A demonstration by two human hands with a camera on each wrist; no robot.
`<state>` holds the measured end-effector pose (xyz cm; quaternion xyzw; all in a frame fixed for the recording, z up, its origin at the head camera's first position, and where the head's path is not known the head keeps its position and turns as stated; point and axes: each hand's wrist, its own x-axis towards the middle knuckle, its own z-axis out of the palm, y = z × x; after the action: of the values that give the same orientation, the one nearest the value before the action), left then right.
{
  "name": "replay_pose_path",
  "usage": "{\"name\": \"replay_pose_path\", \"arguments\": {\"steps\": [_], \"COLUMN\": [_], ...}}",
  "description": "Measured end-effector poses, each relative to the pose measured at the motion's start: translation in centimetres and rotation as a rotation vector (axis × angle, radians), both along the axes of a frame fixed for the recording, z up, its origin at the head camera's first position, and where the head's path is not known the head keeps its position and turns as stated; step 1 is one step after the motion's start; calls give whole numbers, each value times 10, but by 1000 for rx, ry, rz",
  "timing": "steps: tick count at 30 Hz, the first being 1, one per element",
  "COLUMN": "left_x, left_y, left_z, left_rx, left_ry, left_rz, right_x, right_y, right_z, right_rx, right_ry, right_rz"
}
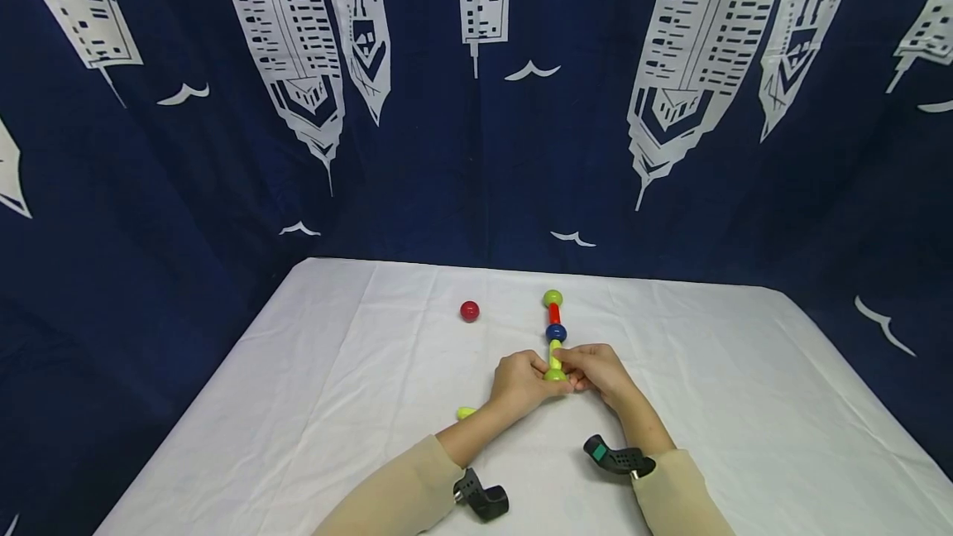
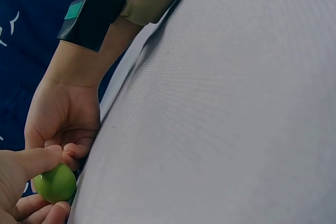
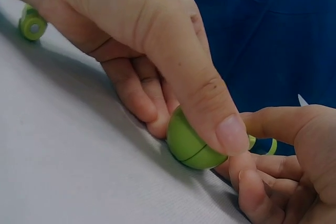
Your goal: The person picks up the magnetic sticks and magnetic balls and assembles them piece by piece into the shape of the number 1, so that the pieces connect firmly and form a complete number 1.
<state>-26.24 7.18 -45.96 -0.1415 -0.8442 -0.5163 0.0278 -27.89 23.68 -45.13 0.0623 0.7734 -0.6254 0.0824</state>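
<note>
A straight chain of toy balls and rods lies on the white cloth in the head view. From its far end come a green ball (image 1: 553,298), a red rod (image 1: 554,315), a blue ball (image 1: 556,332), a yellow-green rod (image 1: 555,349) and a second green ball (image 1: 554,375). My left hand (image 1: 519,384) grips this near green ball (image 3: 190,142), thumb laid across it in the right wrist view. From the other side my right hand (image 1: 601,370) pinches the yellow-green rod beside that ball. The fingers of both hands meet there and partly hide the joint.
A loose red ball (image 1: 469,311) sits left of the chain's far end. Another yellow-green rod (image 1: 465,413) lies by the left forearm, partly covered by it. The white cloth (image 1: 335,404) covers the table, with a dark blue printed curtain (image 1: 447,164) behind it.
</note>
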Motion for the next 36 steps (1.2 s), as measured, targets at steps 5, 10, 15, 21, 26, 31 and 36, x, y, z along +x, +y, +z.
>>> {"name": "replay_pose_path", "arguments": {"steps": [5, 10, 15, 21, 26, 31, 36], "left_x": [-1, 0, 0, 0, 1, 1, 0], "left_y": [-1, -1, -2, -2, -2, -2, -3], "left_z": [0, 0, 2, 3, 4, 3, 2], "left_rx": [24, 20, 11, 27, 24, 26, 35], "left_ry": [-16, -37, -20, -24, -27, -30, -29], "left_rz": [-4, -6, 17, 5, 12, 21, 23], "right_x": [3, 12, 19, 27, 31, 33, 33], "right_y": [0, 1, 0, -5, -7, -10, -12], "right_z": [1, 2, 5, 5, 3, 3, 4], "right_rx": [30, 104, 138, 164, 159, 146, 109], "right_ry": [18, 34, 46, 50, 58, 54, 36], "right_rz": [-3, -8, 8, 3, 2, 26, 66]}}
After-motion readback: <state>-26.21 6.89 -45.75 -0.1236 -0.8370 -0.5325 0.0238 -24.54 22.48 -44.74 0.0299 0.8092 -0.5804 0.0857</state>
